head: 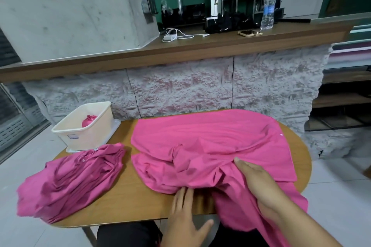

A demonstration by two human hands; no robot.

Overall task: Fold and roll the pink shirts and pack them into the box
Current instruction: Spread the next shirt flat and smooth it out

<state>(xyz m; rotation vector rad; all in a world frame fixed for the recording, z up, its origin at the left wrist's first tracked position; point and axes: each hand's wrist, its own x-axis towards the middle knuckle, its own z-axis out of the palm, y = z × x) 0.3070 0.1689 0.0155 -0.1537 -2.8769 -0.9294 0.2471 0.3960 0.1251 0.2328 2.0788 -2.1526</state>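
A long wooden counter (pixel 220 44) runs across the back, on top of a bumpy stone wall (pixel 180 88). In front of it stands a brown table (pixel 128 196) with round ends. A big pink shirt (pixel 210 140) lies spread over the right half of the table. It is wrinkled in the middle, and its near part hangs off the table edge. On the left end of the table sits a pile of pink shirts (pixel 72 178), partly hanging over the edge. Behind the pile is a cream box (pixel 84 136), resting on its lid (pixel 115 126) at the far left corner.

The right hand (pixel 259 182) lies flat on the big shirt with straight fingers, pressing the cloth and gripping nothing. The left hand (pixel 184 212) is flat too, fingers straight, with its fingertips touching the near edge of the same shirt.

Inside the box sits one rolled shirt (pixel 88 121). On the counter stand a water bottle (pixel 268 6), a phone (pixel 250 32) and a white charger (pixel 169 37)
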